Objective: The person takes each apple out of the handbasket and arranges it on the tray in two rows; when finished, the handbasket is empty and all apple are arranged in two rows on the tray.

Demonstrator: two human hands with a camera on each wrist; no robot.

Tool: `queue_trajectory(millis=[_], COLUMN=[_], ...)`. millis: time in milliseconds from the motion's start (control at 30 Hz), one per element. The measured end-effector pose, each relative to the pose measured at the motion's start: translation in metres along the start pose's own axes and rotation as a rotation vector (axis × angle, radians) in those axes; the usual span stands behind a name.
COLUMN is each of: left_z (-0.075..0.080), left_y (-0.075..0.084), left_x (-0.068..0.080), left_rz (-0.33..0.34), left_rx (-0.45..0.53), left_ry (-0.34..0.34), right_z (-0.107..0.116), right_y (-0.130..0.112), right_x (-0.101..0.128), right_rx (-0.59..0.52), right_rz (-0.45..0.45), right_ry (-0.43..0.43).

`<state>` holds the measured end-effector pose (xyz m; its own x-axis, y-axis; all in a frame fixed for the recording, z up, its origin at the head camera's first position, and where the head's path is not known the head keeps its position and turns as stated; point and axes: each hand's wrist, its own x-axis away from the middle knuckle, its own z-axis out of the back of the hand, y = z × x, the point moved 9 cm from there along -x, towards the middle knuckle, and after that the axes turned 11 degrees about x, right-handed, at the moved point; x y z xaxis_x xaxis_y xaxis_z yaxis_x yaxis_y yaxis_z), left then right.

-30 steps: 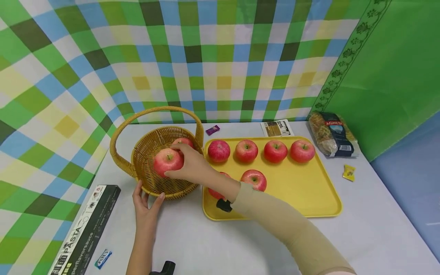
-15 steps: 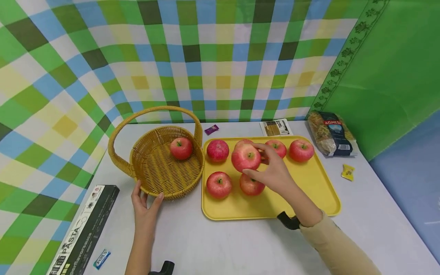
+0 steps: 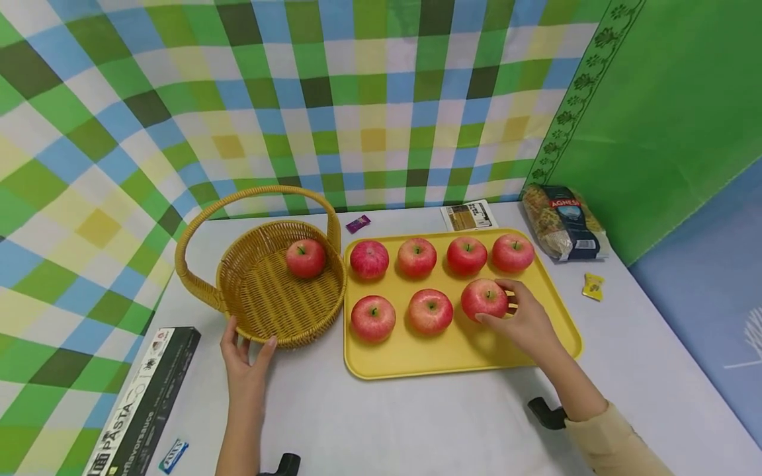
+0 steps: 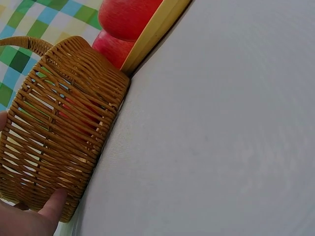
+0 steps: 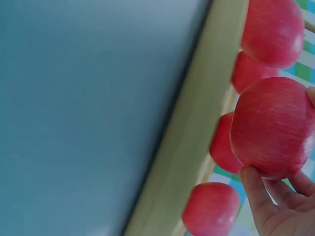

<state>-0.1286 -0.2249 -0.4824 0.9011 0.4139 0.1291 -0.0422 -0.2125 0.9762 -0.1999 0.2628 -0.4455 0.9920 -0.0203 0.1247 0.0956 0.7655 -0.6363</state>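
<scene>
My right hand (image 3: 524, 320) holds a red apple (image 3: 483, 301) between thumb and fingers over the yellow tray (image 3: 428, 360). In the right wrist view, the held apple (image 5: 273, 128) covers part of the palm side, with fingertips (image 5: 252, 178) against its underside. Several apples sit on the tray in two rows; the nearest to the held one is a front-row apple (image 3: 430, 311). My left hand (image 3: 245, 370) touches the near outer wall of a wicker basket (image 3: 286, 340), thumb and fingers spread apart. Inside the basket lies one apple (image 3: 306, 258).
A bag of pasta (image 3: 562, 221) lies at the back right, with a yellow wrapped sweet (image 3: 592, 286) by it. Behind the tray are a card (image 3: 469, 215) and a purple packet (image 3: 358, 224). At left lie a long pasta box (image 3: 145, 396) and a blue-white packet (image 3: 173, 456).
My right hand let go of an apple in the basket, then carried another from over the tray's middle rightward and lower, to the front row's right end. The left hand stayed at the basket.
</scene>
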Motion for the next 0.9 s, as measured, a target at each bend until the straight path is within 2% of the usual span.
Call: queue_trajectory(millis=[367, 667, 900], left_z=[0.001, 0.002, 0.001], left_y=[-0.005, -0.004, -0.002], left_x=[0.0, -0.001, -0.001], left_rz=[0.008, 0.005, -0.005], left_rx=[0.005, -0.01, -0.004], left_ry=[0.01, 0.025, 0.023], right_z=[-0.009, -0.009, -0.013], right_y=[0.013, 0.014, 0.013], right_x=[0.0, -0.001, -0.003], right_rx=[0.055, 0.082, 0.077], right_rz=[-0.044, -0.026, -0.031], right_ry=[-0.012, -0.001, -0.041])
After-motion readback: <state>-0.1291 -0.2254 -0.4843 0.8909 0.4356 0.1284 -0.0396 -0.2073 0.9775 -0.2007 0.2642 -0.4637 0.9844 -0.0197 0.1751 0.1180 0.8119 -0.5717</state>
